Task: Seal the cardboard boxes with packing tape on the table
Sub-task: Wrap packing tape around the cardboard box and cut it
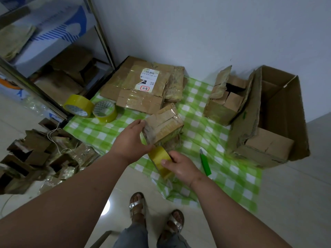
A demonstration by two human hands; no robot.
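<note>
Head view: left hand (131, 138) grips small taped cardboard box (163, 128) at centre of checked surface (238, 178), fingers (142, 122) curled over box's left edge. Right hand (180, 168) at 6 o'clock of box holds yellow tape roll (160, 161), thumb across roll's face, other fingers clamped round it. Two spare tape rolls (91, 108) at 9 o'clock. Flattened cartons (143, 86) at 12 o'clock. Large open box (274, 115) at 3 o'clock. Green cutter (205, 162) just right of right hand.
</note>
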